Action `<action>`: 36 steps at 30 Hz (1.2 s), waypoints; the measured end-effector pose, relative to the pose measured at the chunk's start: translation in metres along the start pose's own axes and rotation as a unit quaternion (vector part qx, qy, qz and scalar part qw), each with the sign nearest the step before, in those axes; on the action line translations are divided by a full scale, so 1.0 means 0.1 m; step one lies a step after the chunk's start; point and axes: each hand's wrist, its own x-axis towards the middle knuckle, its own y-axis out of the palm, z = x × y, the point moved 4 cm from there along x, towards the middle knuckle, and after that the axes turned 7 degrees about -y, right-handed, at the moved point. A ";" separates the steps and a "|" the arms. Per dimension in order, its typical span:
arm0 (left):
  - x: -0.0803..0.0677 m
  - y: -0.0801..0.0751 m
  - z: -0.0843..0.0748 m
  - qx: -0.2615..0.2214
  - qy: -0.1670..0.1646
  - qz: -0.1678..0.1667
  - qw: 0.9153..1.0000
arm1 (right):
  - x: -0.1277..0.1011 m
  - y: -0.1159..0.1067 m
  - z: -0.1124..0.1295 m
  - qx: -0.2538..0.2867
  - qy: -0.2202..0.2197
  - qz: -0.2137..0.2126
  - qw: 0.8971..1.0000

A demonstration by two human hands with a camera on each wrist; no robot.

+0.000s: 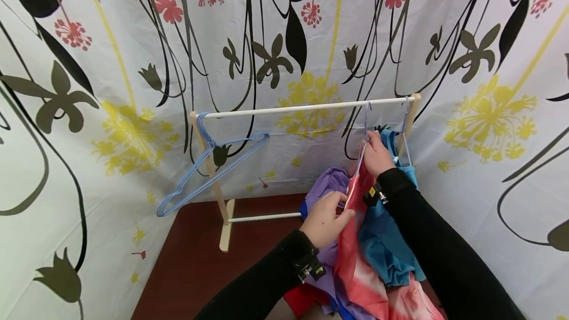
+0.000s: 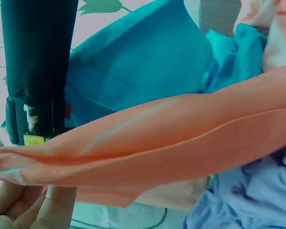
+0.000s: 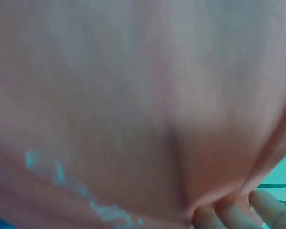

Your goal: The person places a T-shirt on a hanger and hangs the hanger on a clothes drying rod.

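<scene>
Red-pink garment nearest, draped over garment pile on counter, top edge raised toward rack rail. Left hand pinches its edge. Right hand clamps fabric at hanger neck hooked on rail. Blue garment already hung; spare hangers wait at left. Judged: hanging partly done, pile remains.

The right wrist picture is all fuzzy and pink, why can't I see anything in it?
In the right wrist view the red-pink garment lies right against the lens, so it fills the frame and blurs; only fingertips show at the bottom. The left wrist view is sharper, with a bluish tint. The head view is evenly lit and clear, though the rack's rail bows from the wide lens.
</scene>
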 end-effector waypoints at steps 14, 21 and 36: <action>0.32 0.10 -0.37 0.083 0.048 -0.031 0.995 | 0.15 -0.24 -0.14 0.057 0.033 -0.033 0.997; 0.44 0.22 -0.40 0.102 0.052 -0.044 0.992 | 0.20 -0.27 -0.31 0.042 0.018 -0.040 0.998; 0.53 0.51 -0.27 0.104 0.026 -0.030 0.994 | -0.02 -0.23 -0.57 -0.030 0.013 0.025 0.999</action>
